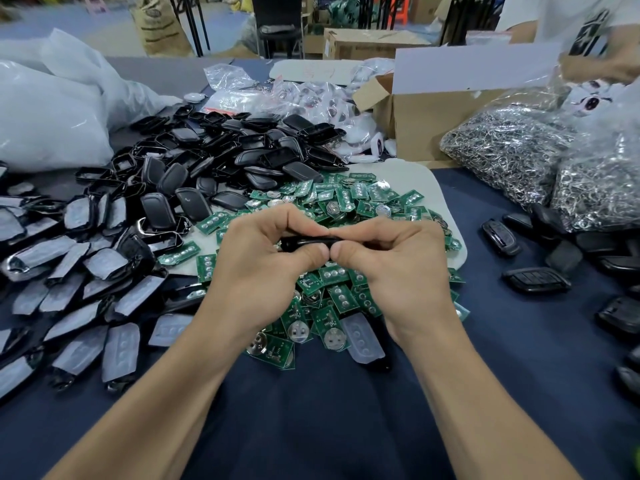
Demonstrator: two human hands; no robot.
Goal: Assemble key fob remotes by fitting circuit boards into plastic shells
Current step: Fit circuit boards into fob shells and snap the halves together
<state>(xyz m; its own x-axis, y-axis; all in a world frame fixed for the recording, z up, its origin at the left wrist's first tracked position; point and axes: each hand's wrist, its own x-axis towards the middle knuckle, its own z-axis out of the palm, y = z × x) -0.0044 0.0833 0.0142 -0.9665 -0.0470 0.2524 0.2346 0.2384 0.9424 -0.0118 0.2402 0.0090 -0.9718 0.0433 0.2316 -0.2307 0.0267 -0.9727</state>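
Black key fob shell pinched between both hands over green circuit board pile on table. Left hand fingers curled round shell's left end; right hand fingers curled on right end, thumbs touching. Loose black shells piled left.

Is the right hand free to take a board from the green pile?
Probably not yet: the right hand and left hand both pinch a black shell, though the pile lies uncovered below.
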